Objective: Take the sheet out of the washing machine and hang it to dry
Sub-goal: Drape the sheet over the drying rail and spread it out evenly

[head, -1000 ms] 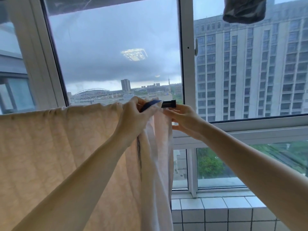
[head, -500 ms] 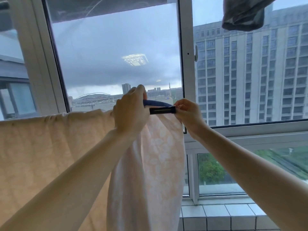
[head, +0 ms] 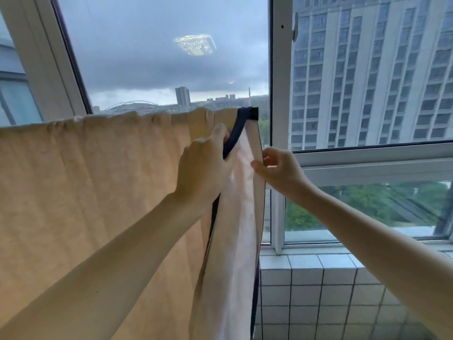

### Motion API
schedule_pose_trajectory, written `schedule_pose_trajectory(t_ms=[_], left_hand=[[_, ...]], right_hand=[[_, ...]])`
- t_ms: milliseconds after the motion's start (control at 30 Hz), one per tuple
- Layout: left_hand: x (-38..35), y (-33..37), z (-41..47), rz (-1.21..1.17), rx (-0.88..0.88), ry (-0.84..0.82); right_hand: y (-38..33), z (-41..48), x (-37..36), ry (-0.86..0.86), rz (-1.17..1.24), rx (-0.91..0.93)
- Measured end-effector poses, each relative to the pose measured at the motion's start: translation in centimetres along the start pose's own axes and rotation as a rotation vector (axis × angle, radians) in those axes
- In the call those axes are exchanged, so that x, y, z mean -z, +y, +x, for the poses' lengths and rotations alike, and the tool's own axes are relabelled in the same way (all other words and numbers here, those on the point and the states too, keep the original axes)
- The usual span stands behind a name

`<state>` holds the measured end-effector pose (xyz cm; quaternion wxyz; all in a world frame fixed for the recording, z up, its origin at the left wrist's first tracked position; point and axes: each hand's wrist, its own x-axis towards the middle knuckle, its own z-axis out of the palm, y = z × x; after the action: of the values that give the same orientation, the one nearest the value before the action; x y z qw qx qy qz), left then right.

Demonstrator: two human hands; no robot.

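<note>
A pale peach sheet (head: 85, 182) hangs draped over a line or rod across the left and middle of the head view, in front of the window. Whatever carries it is hidden under the cloth. Its right end has a dark navy trim (head: 236, 132) running down from the top corner. My left hand (head: 203, 165) grips the cloth at that trim, fingers curled around the edge. My right hand (head: 279, 170) pinches the sheet's outer right edge a little lower, thumb and fingers closed on the hem. Between the hands the whitish underside of the sheet (head: 240, 217) faces me.
A white-framed window (head: 278, 94) stands just behind the sheet, with a tall building outside. A white tiled ledge (head: 318, 285) runs below the window at the right. Another window frame post (head: 41, 57) slants at the left.
Both hands have dropped from the top corner to lower on the sheet's right edge. The navy corner now sits up at the line. The camera has tilted down and the dark garment at upper right is out of view.
</note>
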<state>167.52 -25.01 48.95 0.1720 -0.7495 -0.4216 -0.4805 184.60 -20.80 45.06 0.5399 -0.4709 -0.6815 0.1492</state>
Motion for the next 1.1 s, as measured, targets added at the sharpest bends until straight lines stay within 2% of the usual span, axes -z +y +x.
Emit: schedule_pose_trajectory(t_ms=[167, 333, 500, 633, 700, 800, 867, 933, 1100], left_hand=[[-1.2, -0.8, -4.0, -0.071, 0.078, -0.073], [-2.5, -0.9, -7.5, -0.079, 0.148, -0.108], [-4.0, -0.9, -10.4, -0.110, 0.236, -0.174], [-4.9, -1.1, -13.0, -0.131, 0.274, -0.236], [-5.1, -1.4, -14.0, -0.132, 0.268, -0.249], [-5.4, -1.4, -15.3, -0.122, 0.261, -0.283], [-5.8, -1.3, -16.3, -0.107, 0.276, -0.323], [-6.1, -1.2, -17.3, -0.084, 0.294, -0.359], [-6.5, -1.4, -18.6, -0.023, 0.317, -0.441]], right_hand=[[2.6, -2.9, -1.0, -0.064, -0.217, 0.030], [4.9, -5.9, -1.9, -0.152, -0.240, -0.022], [7.3, -7.5, -2.5, -0.194, -0.382, -0.081], [8.4, -9.2, -2.5, -0.251, -0.373, -0.109], [8.6, -9.4, -2.1, -0.210, -0.366, -0.121], [8.4, -9.0, -1.5, -0.023, -0.338, -0.120], [7.8, -9.0, -1.4, 0.045, -0.309, -0.099], [7.4, -9.3, -1.8, 0.037, -0.311, -0.080], [7.6, -10.5, -2.7, -0.106, -0.350, -0.148]])
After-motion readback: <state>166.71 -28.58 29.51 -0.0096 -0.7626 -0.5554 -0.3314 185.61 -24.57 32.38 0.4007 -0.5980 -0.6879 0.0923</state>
